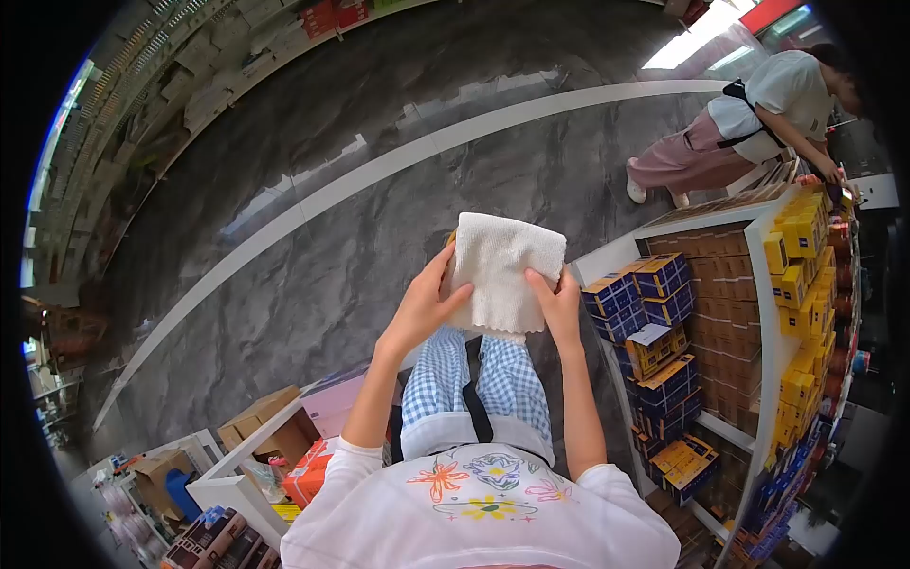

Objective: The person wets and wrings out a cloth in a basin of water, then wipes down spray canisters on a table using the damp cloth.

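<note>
A white cloth with a scalloped lower edge is held up in front of my body, between both hands. My left hand grips its left side, thumb on the front and the other fingers behind. On the right side, my right hand pinches the cloth the same way, thumb pressed on its face. A sliver of something yellowish shows behind the cloth's upper left edge; the rest of it is hidden.
At right stands a white-framed shelf with blue and yellow boxes. Another person bends over its far end. Cardboard boxes sit at lower left, near a white rack. Shelving lines the upper left.
</note>
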### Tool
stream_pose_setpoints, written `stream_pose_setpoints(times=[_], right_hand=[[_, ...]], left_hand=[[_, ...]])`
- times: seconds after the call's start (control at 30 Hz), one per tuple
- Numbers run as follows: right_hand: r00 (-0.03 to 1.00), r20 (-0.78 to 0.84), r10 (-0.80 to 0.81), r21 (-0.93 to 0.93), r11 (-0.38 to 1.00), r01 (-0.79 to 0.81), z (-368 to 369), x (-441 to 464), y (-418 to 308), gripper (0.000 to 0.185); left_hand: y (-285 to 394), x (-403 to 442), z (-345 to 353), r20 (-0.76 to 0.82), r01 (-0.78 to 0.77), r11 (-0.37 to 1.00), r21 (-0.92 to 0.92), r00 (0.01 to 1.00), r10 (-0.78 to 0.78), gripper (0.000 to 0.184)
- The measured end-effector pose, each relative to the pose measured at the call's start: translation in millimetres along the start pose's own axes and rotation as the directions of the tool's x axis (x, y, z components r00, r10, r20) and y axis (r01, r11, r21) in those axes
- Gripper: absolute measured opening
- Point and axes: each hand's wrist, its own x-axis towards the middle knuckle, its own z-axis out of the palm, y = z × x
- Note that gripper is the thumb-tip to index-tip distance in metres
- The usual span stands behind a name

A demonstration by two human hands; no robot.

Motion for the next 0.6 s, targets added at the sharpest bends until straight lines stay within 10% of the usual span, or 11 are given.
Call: stream_pose_setpoints(times=[0.6], right_hand=[[0.975, 0.026, 0.219, -0.053, 0.975, -0.218, 61, 156, 311, 0.039]], left_hand=[[-302, 167, 88, -0.016, 0.221, 0.963, -0.156, 0.974, -0.227, 0.063]])
